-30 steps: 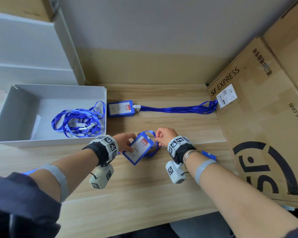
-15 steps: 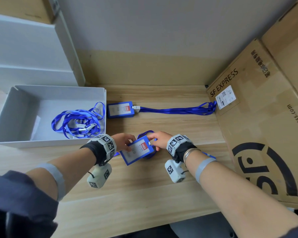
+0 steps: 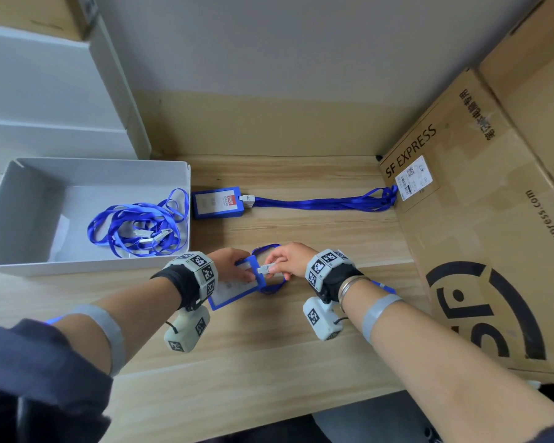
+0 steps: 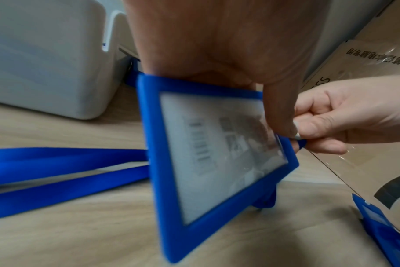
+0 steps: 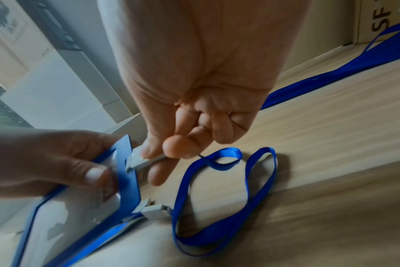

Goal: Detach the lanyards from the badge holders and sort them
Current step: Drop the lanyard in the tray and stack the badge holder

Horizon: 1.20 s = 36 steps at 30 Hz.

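Note:
My left hand (image 3: 234, 266) grips a blue badge holder (image 3: 234, 290) by its top edge, held tilted above the wooden table (image 3: 269, 362). The holder's clear window (image 4: 219, 153) faces the left wrist camera. My right hand (image 3: 283, 262) pinches a grey lanyard clip (image 5: 146, 160) that is hooked in the holder's slot. A second grey clip (image 5: 155, 210) hangs at the holder's lower corner. The blue lanyard (image 5: 247, 189) loops on the table below my right hand. A second badge holder (image 3: 218, 202) with its lanyard (image 3: 320, 204) attached lies further back.
A white tray (image 3: 16, 219) at the left holds several loose blue lanyards (image 3: 138, 225). A large SF Express cardboard box (image 3: 493, 235) leans along the right side. Another blue holder (image 4: 386, 233) lies by the box near my right forearm. White shelves (image 3: 45, 91) stand behind the tray.
The holder has been turned so that its top edge faces right. My right hand has shifted from the holder's top corner onto the grey clip and now pinches it.

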Tool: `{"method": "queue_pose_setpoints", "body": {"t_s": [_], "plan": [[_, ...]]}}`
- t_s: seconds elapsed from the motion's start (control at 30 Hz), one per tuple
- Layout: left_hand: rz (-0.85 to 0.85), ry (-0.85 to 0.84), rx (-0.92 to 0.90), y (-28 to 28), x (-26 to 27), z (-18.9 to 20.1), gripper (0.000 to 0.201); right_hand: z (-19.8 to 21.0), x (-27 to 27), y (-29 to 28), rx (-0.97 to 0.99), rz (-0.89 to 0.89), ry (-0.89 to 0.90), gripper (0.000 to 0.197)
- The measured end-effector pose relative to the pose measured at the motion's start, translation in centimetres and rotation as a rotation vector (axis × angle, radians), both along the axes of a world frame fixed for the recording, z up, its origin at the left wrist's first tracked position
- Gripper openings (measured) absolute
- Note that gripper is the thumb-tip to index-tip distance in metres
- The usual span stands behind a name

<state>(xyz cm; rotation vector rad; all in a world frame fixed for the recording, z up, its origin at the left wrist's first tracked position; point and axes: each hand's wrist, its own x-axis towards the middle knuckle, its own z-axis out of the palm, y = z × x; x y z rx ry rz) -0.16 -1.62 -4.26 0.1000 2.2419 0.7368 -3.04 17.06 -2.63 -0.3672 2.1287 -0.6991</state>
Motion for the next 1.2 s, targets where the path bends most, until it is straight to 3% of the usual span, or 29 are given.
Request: {"method": "queue_pose_setpoints", "body": {"t_s": [0.2, 0.33, 0.47, 0.57, 0.67, 1.0, 1.1, 1.2], "plan": [[0.042, -0.012, 0.031, 0.9, -0.3, 0.3, 0.027, -0.2, 0.0, -0.8, 0.016, 0.028, 0.034, 0.016], [0.003, -0.004, 0.048, 0.6, -0.3, 0.5, 0.025, 0.1, 0.1, -0.7, 0.014, 0.007, 0.017, 0.003], [-0.074, -0.012, 0.105, 0.3, -0.2, 0.5, 0.007, 0.0, 0.2, -0.6, -0.034, 0.05, 0.003, 0.007], [-0.097, -0.02, 0.141, 0.2, 0.0, 0.7, 0.019, 0.1, 0.2, -0.7, -0.057, 0.074, -0.029, 0.007], [-0.107, -0.023, 0.164, 0.1, 0.1, 0.7, 0.014, 0.3, 0.4, -0.7, -0.08, 0.06, -0.062, 0.005], [-0.109, -0.002, 0.232, -0.6, 0.1, 0.8, 0.017, 0.7, 0.6, -1.2, -0.072, 0.047, -0.032, 0.024], [-0.082, 0.007, 0.206, -0.4, -0.1, 0.7, 0.002, 0.9, 0.4, -1.2, -0.058, 0.034, -0.021, 0.022], [-0.076, 0.023, 0.13, -0.2, -0.2, 0.6, 0.021, 1.0, 0.5, -1.2, -0.02, 0.026, -0.014, 0.016]]}}
